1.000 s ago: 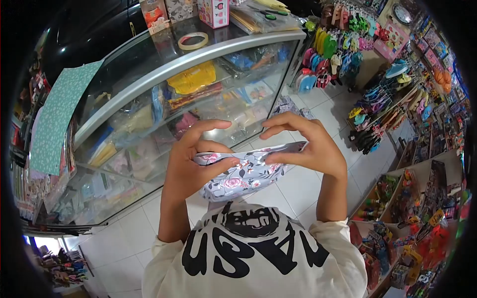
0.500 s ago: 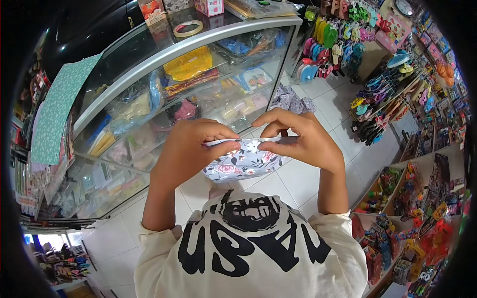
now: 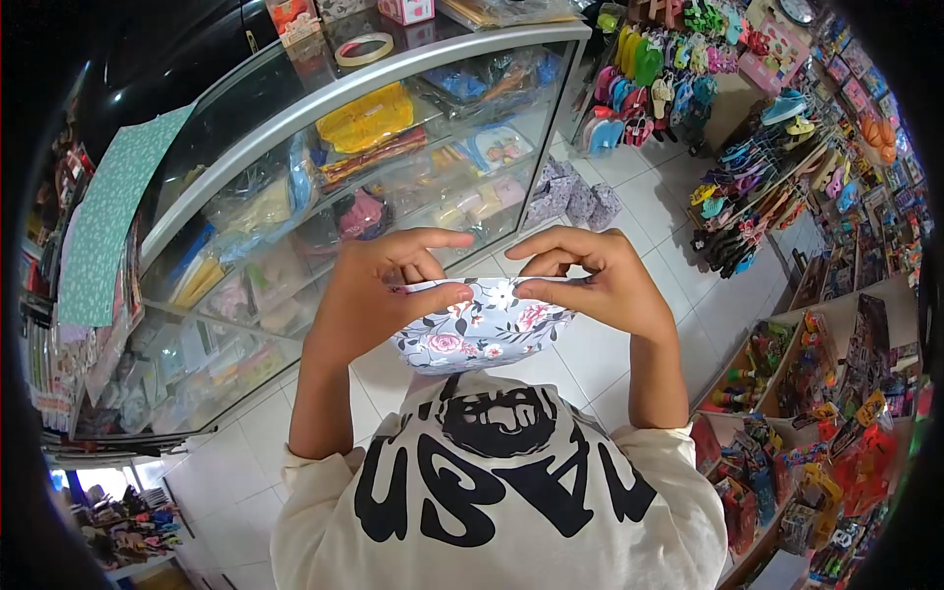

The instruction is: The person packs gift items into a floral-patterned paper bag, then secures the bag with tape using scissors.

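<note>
A light grey-blue parcel in floral wrapping paper [image 3: 482, 334], printed with pink and white flowers, is held up in front of my chest. My left hand [image 3: 388, 280] pinches its top edge at the left, thumb on the near face, with the index finger stretched out above the edge. At the right part of the same edge, my right hand [image 3: 600, 280] grips with its thumb in front and fingers curled behind. The parcel's far side, and what is inside it, are hidden.
A glass display counter [image 3: 369, 88] with packed goods stands ahead to the left, a tape roll [image 3: 364, 49] on its top. Green patterned paper [image 3: 123, 216] hangs over its left end. Grey patterned bundles [image 3: 570, 197] lie on the tiled floor. Sandals [image 3: 752, 187] and toy shelves [image 3: 796, 393] line the right.
My left index finger has lifted and straightened away from the parcel's top edge. Both thumbs stay on the near face, and the parcel has tilted slightly, showing more of its front.
</note>
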Motion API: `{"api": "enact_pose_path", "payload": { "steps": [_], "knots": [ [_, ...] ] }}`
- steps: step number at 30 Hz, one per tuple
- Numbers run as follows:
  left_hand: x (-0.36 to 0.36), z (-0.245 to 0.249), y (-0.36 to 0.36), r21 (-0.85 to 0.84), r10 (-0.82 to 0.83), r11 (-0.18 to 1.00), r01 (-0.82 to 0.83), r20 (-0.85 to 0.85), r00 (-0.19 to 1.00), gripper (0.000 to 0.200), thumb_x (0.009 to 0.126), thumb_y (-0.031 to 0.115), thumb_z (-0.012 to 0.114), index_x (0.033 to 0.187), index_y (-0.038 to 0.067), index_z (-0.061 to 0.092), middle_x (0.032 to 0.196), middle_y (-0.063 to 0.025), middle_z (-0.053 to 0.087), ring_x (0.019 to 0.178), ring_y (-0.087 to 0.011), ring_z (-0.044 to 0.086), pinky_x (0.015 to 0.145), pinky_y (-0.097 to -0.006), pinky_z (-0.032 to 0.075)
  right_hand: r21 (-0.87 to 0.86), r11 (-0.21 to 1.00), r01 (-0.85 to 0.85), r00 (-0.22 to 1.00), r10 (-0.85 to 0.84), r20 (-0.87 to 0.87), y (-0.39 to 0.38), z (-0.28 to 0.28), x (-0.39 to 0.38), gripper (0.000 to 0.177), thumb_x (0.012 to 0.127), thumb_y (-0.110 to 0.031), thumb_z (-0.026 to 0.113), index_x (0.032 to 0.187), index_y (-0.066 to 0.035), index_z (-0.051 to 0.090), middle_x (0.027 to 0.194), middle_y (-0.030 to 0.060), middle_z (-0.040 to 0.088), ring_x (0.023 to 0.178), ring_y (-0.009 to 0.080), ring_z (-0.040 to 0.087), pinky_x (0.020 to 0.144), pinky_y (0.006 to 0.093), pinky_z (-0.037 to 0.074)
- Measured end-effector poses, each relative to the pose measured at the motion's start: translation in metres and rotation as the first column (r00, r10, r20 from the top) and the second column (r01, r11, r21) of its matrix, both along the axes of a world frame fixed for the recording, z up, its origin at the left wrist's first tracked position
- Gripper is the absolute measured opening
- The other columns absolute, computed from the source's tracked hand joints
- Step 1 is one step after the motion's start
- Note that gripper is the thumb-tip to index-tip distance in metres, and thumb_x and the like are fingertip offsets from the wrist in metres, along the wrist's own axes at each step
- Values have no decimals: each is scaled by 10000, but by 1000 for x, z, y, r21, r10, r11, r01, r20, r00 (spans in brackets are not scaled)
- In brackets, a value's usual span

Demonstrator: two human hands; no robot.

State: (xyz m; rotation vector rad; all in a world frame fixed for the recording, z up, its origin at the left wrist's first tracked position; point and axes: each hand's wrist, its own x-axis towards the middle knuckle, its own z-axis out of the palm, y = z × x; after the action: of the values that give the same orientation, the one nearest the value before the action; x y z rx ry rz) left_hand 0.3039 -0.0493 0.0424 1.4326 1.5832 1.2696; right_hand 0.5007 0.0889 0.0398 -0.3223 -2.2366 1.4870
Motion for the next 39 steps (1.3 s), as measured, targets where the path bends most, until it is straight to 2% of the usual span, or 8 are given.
{"api": "enact_pose_path", "payload": {
  "steps": [8, 11, 15, 23, 26, 29, 37, 39],
  "knots": [
    [7, -32, -20, 20, -8, 1000, 8, 13, 1000, 160, 725, 47, 759, 882, 39, 727, 682, -17, 664, 579, -29, 531, 509, -183, 377, -29, 996, -87, 995, 88, 45, -11, -26, 7, 153, 760, -10, 714, 912, -5, 701, 792, 59, 696, 725, 92, 647, 641, 218, 489],
    [3, -41, -22, 201, -53, 976, 80, -137, 989, 134, 723, 35, 750, 855, 42, 731, 717, -56, 691, 599, -68, 591, 515, -203, 411, 39, 995, -93, 996, 93, 3, -13, -37, 6, 118, 756, -20, 719, 873, -13, 712, 783, 69, 697, 700, 108, 648, 624, 233, 495],
    [-2, -56, -29, 222, -72, 967, 123, -223, 972, 140, 710, 51, 740, 850, 54, 733, 759, -75, 701, 626, -136, 640, 551, -238, 456, 211, 971, -110, 991, 124, -58, -15, -49, 5, 121, 751, -40, 721, 870, -22, 718, 783, 92, 694, 686, 158, 660, 618, 258, 509],
    [-13, -93, -17, 443, 61, 851, 282, -617, 784, 150, 665, 113, 716, 811, 88, 736, 782, -43, 704, 681, -166, 650, 623, -281, 500, 359, 930, -75, 983, 129, -127, -9, -86, 3, 164, 773, -84, 689, 929, -40, 711, 837, 108, 689, 714, 215, 667, 637, 295, 530],
    [-17, -106, -12, 432, 35, 866, 250, -553, 832, 131, 717, 102, 694, 839, 68, 729, 783, -50, 701, 678, -165, 652, 591, -264, 477, 327, 943, -65, 985, 114, -132, -5, -96, 0, 164, 771, -77, 689, 929, -36, 709, 843, 107, 690, 726, 215, 669, 641, 294, 533],
    [-16, -109, -10, 325, 8, 936, 137, -409, 912, 121, 678, 125, 729, 791, 81, 733, 784, -32, 699, 690, -174, 647, 628, -273, 498, 304, 951, -57, 984, 105, -146, 0, -103, -2, 150, 770, -65, 688, 916, -36, 709, 847, 103, 690, 735, 215, 670, 646, 291, 536],
    [-17, -107, -2, 264, -37, 950, 164, -428, 903, 91, 732, 110, 699, 813, 82, 729, 751, -46, 678, 673, -166, 631, 607, -261, 480, 245, 968, -59, 996, 73, -49, 1, -101, -4, 75, 752, -37, 707, 822, -12, 705, 851, 97, 694, 772, 211, 669, 674, 286, 528],
    [-17, -107, -2, 249, -39, 955, 159, -425, 904, 90, 734, 118, 699, 812, 82, 727, 751, -46, 677, 677, -169, 629, 622, -264, 484, 244, 964, -107, 990, 125, -61, 6, -101, -2, 122, 774, -48, 696, 891, -18, 680, 859, 89, 694, 780, 188, 663, 677, 281, 518]
  ]
}}
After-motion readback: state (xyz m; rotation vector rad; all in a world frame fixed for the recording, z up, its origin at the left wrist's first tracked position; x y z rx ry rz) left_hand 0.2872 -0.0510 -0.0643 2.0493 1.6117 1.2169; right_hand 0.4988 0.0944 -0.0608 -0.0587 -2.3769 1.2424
